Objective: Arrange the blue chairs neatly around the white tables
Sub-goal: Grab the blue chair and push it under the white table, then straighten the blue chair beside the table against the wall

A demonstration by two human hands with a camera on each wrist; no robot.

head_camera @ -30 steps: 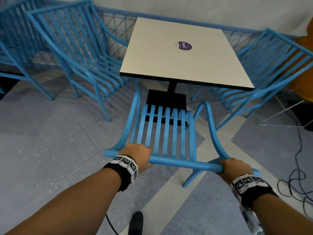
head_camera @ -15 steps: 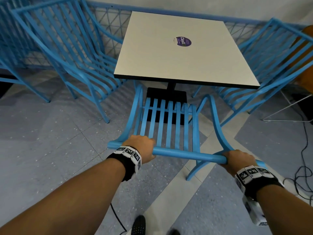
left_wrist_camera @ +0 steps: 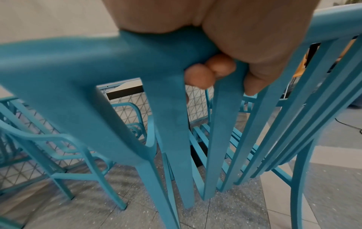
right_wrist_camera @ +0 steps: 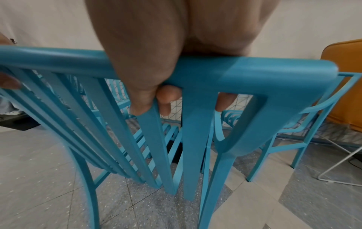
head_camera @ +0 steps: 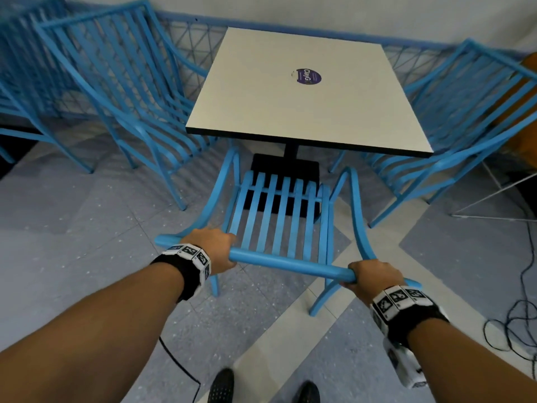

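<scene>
Both hands — left hand [head_camera: 216, 251], right hand [head_camera: 374, 279] — grip the blue chair [head_camera: 279, 216]

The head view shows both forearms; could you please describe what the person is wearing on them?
Both forearms are bare, with no sleeves. Each wrist carries a black band ringed with white square tiles printed with black marker patterns: left band, right band. A white device hangs beneath the right wrist.

We've got a blue slatted chair [head_camera: 279, 216] facing the near edge of the white square counter [head_camera: 302, 91], seat front just under it, its top rail gripped at both ends. Two more blue chairs sit at the counter's sides, one left [head_camera: 130, 91], one right [head_camera: 465, 112], both angled in.
</scene>
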